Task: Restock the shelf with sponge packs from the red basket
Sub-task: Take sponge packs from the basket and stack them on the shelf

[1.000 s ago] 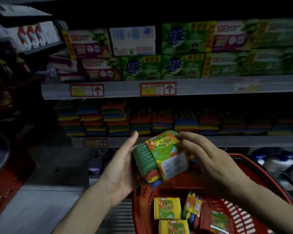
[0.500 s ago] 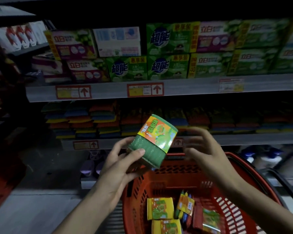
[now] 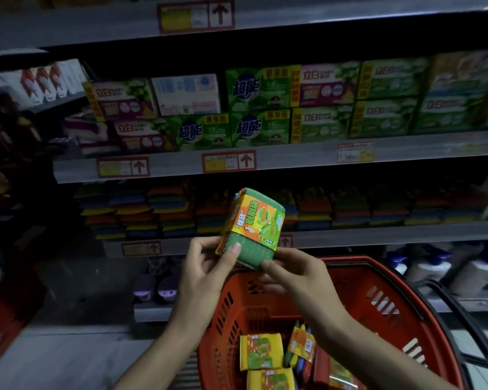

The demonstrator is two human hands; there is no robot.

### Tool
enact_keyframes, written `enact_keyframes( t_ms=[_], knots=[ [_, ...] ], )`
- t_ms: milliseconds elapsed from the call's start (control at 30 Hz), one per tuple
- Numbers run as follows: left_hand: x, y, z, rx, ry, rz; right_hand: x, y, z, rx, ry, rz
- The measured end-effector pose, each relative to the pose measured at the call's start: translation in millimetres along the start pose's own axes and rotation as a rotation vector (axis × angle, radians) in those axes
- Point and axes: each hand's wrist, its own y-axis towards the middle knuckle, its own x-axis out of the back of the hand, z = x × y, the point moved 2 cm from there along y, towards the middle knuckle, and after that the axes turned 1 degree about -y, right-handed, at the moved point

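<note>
A green, orange-labelled sponge pack is held tilted at frame centre. More packs are kept in the red basket, lower right.

Two slim forearms show, bare along all their visible length (the dim light hides finer detail). The left hand and right hand are bare too, with long fingers and short nails.

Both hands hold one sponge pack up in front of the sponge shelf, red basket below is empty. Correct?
No. The red basket is not empty: the head view shows more packs lying in it. The rest stands: left hand and right hand both hold one sponge pack up in front of the sponge shelf.
</note>
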Motion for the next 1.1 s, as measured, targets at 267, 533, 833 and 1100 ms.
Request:
enact_keyframes(
  t_ms=[267,533,833,1100],
  knots=[
    [-7.3,7.1,-11.4,-0.063,0.117,-0.053,16.1,0.8,-2.5,0.086,0.030,-0.180],
    [3.1,34.1,11.1,-0.082,-0.094,-0.261,-11.3,26.5,-14.5,0.114,0.011,-0.230],
    [25.3,68.5,32.2,-0.017,-0.183,-0.337,-66.7,55.3,-33.4,0.117,0.177,-0.335],
    [36.7,98.3,37.1,-0.018,-0.182,-0.346,-97.0,89.4,-35.7,0.166,0.162,-0.354]
  ],
)
